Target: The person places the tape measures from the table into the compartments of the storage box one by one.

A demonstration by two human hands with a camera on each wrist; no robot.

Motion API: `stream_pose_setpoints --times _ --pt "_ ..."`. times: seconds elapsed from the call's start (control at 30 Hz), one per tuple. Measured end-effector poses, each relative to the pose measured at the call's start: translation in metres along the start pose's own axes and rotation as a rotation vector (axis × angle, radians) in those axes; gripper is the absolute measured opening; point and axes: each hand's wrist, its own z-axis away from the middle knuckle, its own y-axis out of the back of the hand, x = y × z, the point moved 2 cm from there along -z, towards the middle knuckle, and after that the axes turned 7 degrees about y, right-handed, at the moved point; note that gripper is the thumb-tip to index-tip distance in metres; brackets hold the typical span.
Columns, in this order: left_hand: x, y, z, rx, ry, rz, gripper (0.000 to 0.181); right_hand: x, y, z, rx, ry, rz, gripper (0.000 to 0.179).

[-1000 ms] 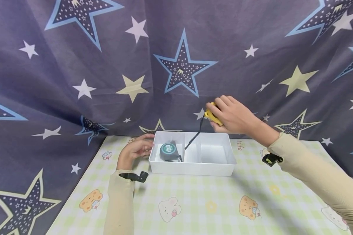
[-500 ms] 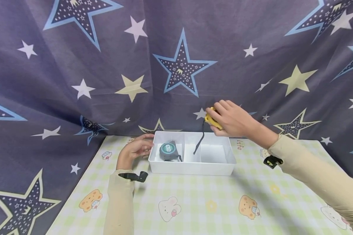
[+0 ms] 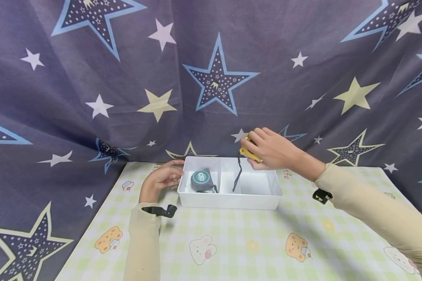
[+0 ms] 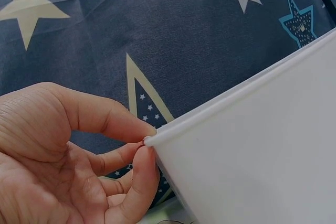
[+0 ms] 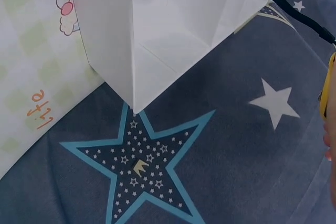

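Observation:
A white divided plastic box [image 3: 228,201] stands on the table near the curtain. A dark grey tape measure [image 3: 201,180] with a teal label lies in its left compartment, its black strap beside it. The left hand [image 3: 163,178] is at the box's left end; in the left wrist view, its thumb and a finger pinch the rim corner. Above the middle and right compartments, the right hand [image 3: 272,150] grips a yellow tape measure [image 3: 250,151], mostly covered by the fingers. From it a black strap [image 3: 237,177] hangs down over the box.
A pale green checked tablecloth [image 3: 225,222] with cartoon prints covers the table. Close behind the box hangs a dark star-patterned curtain [image 3: 274,89]. Black wrist cameras sit on both sleeves [image 3: 144,234].
Holding the yellow tape measure, the right hand has come down closer to the box, and the strap's end hangs lower. The left hand, box and grey tape measure have stayed put.

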Motion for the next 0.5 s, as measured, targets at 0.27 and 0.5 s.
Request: stream_pose_setpoints --times 0.27,0.5 --pt "-0.001 0.001 -0.001 0.005 0.005 0.009 0.066 -0.007 -0.004 -0.007 -0.055 0.033 -0.007 0.05" --pt "0.0 0.001 -0.001 0.009 0.014 0.021 0.066 -0.011 -0.01 -0.008 -0.088 0.043 -0.016 0.049"
